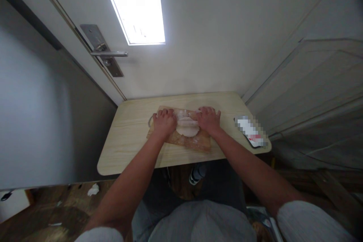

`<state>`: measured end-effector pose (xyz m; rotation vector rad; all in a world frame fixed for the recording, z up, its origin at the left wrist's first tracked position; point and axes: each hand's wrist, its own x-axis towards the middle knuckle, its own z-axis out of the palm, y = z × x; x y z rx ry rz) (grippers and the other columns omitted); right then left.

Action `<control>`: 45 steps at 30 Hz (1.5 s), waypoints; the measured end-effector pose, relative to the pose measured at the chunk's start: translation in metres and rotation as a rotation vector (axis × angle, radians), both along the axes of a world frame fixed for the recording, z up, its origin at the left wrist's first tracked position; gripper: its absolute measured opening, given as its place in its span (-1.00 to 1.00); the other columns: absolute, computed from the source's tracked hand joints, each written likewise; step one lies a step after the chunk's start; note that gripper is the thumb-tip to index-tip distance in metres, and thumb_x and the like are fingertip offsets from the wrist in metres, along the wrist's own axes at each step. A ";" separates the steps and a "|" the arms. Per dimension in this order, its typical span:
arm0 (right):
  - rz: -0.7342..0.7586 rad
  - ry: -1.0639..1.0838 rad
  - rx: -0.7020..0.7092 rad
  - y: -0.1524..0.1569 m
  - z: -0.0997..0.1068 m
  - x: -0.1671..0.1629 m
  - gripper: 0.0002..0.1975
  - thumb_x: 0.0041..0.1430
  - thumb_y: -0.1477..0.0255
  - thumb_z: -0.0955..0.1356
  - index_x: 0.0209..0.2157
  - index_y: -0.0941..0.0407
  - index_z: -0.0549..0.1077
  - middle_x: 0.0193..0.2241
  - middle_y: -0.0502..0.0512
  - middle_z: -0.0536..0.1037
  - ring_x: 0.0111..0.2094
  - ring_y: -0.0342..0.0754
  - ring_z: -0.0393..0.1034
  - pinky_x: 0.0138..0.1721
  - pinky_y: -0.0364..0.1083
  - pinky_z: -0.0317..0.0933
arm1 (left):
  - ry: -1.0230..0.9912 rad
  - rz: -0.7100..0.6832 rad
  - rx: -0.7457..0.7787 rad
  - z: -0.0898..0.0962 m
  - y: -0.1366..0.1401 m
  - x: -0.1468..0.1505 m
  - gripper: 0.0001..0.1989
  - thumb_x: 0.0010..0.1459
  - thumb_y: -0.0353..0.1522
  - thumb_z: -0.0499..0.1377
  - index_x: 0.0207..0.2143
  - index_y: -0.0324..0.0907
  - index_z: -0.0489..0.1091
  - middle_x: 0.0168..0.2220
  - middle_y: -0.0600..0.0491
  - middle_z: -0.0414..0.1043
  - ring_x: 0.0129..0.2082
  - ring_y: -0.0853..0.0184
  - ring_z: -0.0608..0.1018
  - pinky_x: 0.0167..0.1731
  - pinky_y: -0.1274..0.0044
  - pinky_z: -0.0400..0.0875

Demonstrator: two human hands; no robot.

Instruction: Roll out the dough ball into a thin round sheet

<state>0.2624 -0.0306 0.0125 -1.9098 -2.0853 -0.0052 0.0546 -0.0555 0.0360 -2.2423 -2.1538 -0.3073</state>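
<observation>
A flattened round of pale dough [187,131] lies on a wooden cutting board [195,143], which has whitish, floury smears. Across the dough's far part runs a pale band that looks like a rolling pin [187,120], its ends hidden under my hands. My left hand [165,120] is closed over the left end, fingers curled forward and down. On the other side, my right hand [208,118] is closed over the right end, its thumb side close to the dough. Both hands are above the board, one on each side of the dough.
The board rests on a small light wooden table [127,136] against a white door with a metal handle [110,54]. A phone-like flat object [251,131], partly blurred out, lies at the table's right. Behind my left hand shows a metal ring [150,121]. Crumpled paper [93,190] is on the floor.
</observation>
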 end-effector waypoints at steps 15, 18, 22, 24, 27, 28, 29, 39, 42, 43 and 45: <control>0.017 -0.029 -0.069 0.005 0.002 -0.002 -0.59 0.35 0.31 0.18 0.15 0.06 0.39 0.19 0.23 0.40 0.20 0.21 0.14 0.19 0.31 -0.13 | -0.034 -0.113 -0.225 0.000 0.038 0.019 -0.41 0.36 -0.08 -0.23 0.28 -0.11 0.22 0.32 -0.14 0.20 0.31 -0.07 0.21 0.21 -0.12 -0.01; 0.023 -0.034 -0.062 0.004 0.003 -0.002 -0.58 0.35 0.32 0.17 0.16 0.07 0.38 0.18 0.22 0.41 0.19 0.20 0.15 0.16 0.24 -0.10 | 0.001 -0.153 -0.205 -0.002 0.037 0.018 -0.42 0.37 -0.10 -0.25 0.24 -0.11 0.27 0.27 -0.13 0.29 0.29 -0.04 0.24 0.19 -0.08 0.07; 0.039 -0.053 -0.020 -0.003 -0.001 -0.001 -0.59 0.36 0.31 0.16 0.15 0.07 0.38 0.16 0.21 0.43 0.16 0.18 0.17 0.14 0.19 -0.13 | 0.019 -0.163 -0.153 -0.009 0.030 0.017 -0.44 0.37 -0.10 -0.25 0.27 -0.07 0.21 0.32 -0.08 0.22 0.31 0.01 0.20 0.22 -0.04 0.06; 0.038 -0.049 -0.003 -0.004 -0.003 0.000 -0.59 0.37 0.30 0.16 0.13 0.08 0.39 0.13 0.21 0.46 0.14 0.17 0.19 0.13 0.17 -0.13 | 0.015 -0.164 -0.154 -0.011 0.027 0.016 -0.43 0.37 -0.10 -0.27 0.29 -0.05 0.18 0.34 -0.06 0.17 0.32 0.01 0.19 0.22 -0.04 0.04; 0.032 -0.043 0.013 -0.002 -0.005 0.000 -0.59 0.36 0.30 0.15 0.11 0.09 0.42 0.08 0.22 0.50 0.09 0.17 0.23 0.10 0.14 -0.11 | 0.009 -0.162 -0.173 -0.010 0.028 0.016 -0.42 0.38 -0.09 -0.28 0.30 -0.03 0.17 0.36 -0.06 0.15 0.33 0.00 0.17 0.23 -0.03 0.03; 0.032 -0.044 0.017 -0.001 -0.005 0.000 -0.60 0.36 0.30 0.15 0.10 0.10 0.43 0.07 0.22 0.50 0.08 0.17 0.24 0.08 0.13 -0.10 | 0.006 -0.159 -0.180 -0.009 0.029 0.016 -0.42 0.38 -0.09 -0.27 0.30 -0.03 0.18 0.35 -0.06 0.15 0.34 0.00 0.16 0.23 -0.02 0.02; 0.033 -0.046 0.020 0.001 -0.006 0.001 -0.60 0.36 0.30 0.16 0.09 0.10 0.44 0.07 0.23 0.51 0.07 0.17 0.25 0.07 0.12 -0.10 | 0.002 -0.159 -0.186 -0.009 0.030 0.016 -0.43 0.38 -0.09 -0.27 0.30 -0.04 0.18 0.35 -0.07 0.16 0.34 0.00 0.16 0.23 -0.02 0.03; 0.091 -0.057 0.026 0.019 -0.007 0.002 -0.61 0.36 0.31 0.16 0.07 0.07 0.46 0.07 0.18 0.51 0.07 0.14 0.25 0.07 0.09 -0.06 | -0.005 -0.078 -0.141 -0.011 0.022 0.020 -0.43 0.37 -0.09 -0.25 0.23 -0.10 0.25 0.25 -0.15 0.28 0.26 -0.03 0.23 0.18 -0.04 0.10; 0.164 -0.079 0.000 0.024 -0.005 0.002 -0.60 0.36 0.33 0.15 0.09 0.05 0.45 0.11 0.14 0.49 0.10 0.13 0.23 0.09 0.08 -0.06 | -0.004 0.000 -0.172 -0.011 0.013 0.023 -0.40 0.36 -0.07 -0.26 0.27 -0.12 0.21 0.29 -0.18 0.22 0.29 -0.09 0.20 0.18 -0.09 0.05; 0.189 -0.090 -0.013 0.025 -0.004 0.002 -0.60 0.36 0.33 0.15 0.11 0.04 0.44 0.14 0.13 0.47 0.12 0.13 0.22 0.09 0.09 -0.06 | -0.004 0.014 -0.174 -0.011 0.010 0.024 -0.39 0.36 -0.07 -0.27 0.28 -0.12 0.20 0.30 -0.19 0.20 0.30 -0.10 0.19 0.19 -0.10 0.03; 0.215 -0.107 -0.032 0.024 -0.003 0.003 -0.59 0.37 0.32 0.15 0.13 0.03 0.43 0.16 0.12 0.45 0.13 0.13 0.21 0.10 0.09 -0.07 | -0.002 0.023 -0.166 -0.011 0.006 0.025 -0.37 0.36 -0.06 -0.30 0.29 -0.13 0.19 0.31 -0.20 0.19 0.30 -0.10 0.18 0.20 -0.10 0.00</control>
